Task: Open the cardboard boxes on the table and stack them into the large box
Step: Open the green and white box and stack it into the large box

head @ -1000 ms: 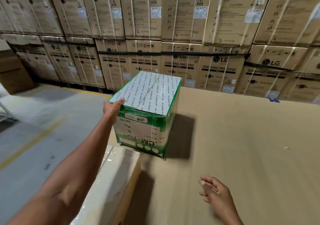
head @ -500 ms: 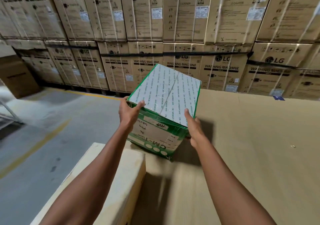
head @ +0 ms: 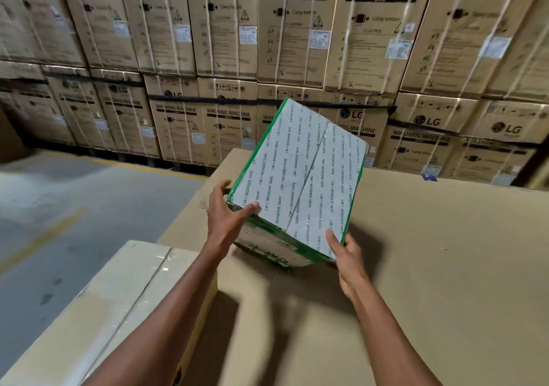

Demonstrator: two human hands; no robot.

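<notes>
At about 7 o'clock, nearest the viewer, lies a long pale carton with a clear-taped seam along its top, its far end just short of the brown cardboard tabletop. Whether this is the large box of the task cannot be told from here.

Toward the centre, both forearms reach forward to the green-edged box, whose white top is crossed with printed tape. The box is tilted, its top face leaning toward the viewer, its near lower edge down close to the tabletop. The left hand grips the near corner at 9 o'clock of the box, thumb lying on the top face, fingers wrapped round the side. The right hand holds the near corner at 5 o'clock, thumb over the top edge, fingers hidden underneath.

At 12 o'clock, well beyond, stands a wall of strapped washing machine cartons; grey floor spreads at 9 o'clock.

The step in hand looks like bringing the sealed box within reach, before any opening. Next, it probably needs setting flat, then the taped centre seam breaking so the flaps lift; the tape looks tight, so a fingernail or edge start may be needed.
</notes>
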